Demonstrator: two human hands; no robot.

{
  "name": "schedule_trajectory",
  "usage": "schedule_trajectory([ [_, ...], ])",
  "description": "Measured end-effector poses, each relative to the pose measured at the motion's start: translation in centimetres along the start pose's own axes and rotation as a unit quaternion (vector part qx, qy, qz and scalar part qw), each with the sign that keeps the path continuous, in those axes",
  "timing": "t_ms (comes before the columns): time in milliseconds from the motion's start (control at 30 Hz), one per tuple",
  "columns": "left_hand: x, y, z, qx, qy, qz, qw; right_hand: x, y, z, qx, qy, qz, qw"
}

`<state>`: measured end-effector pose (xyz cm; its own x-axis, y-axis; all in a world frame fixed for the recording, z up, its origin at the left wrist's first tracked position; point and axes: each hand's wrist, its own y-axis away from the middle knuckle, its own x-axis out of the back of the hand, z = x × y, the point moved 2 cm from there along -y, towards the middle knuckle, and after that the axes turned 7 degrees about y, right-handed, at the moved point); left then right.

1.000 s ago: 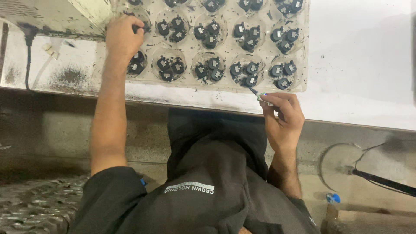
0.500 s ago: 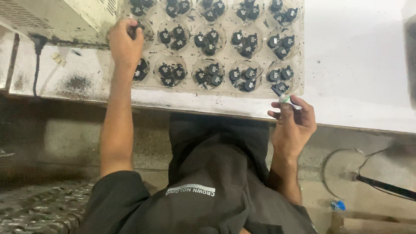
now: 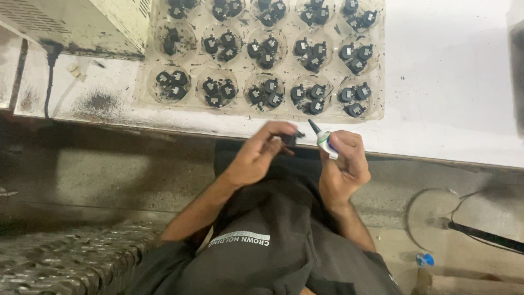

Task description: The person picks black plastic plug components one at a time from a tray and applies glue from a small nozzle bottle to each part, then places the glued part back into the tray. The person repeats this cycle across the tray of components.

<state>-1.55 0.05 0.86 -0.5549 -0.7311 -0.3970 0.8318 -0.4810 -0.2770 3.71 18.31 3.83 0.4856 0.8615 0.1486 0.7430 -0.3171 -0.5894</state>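
Observation:
My left hand [image 3: 261,154] is in front of my chest, just below the table edge, with its fingers closed on a small black part [image 3: 291,137]. My right hand [image 3: 343,162] is beside it, gripping a small white glue tube [image 3: 325,141] whose dark pointed tip aims up and left, close to the black part. On the white table above lies a clear plastic tray [image 3: 376,65] with round wells, each holding two or three of the same small black parts [image 3: 266,93].
A cream box-shaped machine [image 3: 76,24] stands at the table's back left with a dark cable [image 3: 50,76] running down from it. A metal mesh surface [image 3: 60,259] is at lower left. A dark cable [image 3: 480,232] and a blue cap [image 3: 424,259] lie on the floor at right.
My left hand left the tray's upper left wells and came down in front of my chest with a black part. My right hand moved left and raised the tube's tip toward the part.

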Motion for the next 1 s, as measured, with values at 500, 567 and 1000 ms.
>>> schedule_trajectory([
  [500, -4.2, 1.2, -1.8, 0.097, 0.165, 0.104, 0.976, 0.9, -0.1, -1.4, 0.06, 0.054, -0.002, 0.997],
  [567, -3.2, 0.8, -1.8, 0.085, 0.182, 0.15, 0.968, 1.4, -0.2, -1.0, 0.037, 0.029, 0.002, 0.999],
  [1000, -1.8, -0.7, -2.6, 0.152, 0.274, 0.236, 0.92, 3.4, -2.0, 0.4, 0.011, 0.004, -0.038, 0.999],
])
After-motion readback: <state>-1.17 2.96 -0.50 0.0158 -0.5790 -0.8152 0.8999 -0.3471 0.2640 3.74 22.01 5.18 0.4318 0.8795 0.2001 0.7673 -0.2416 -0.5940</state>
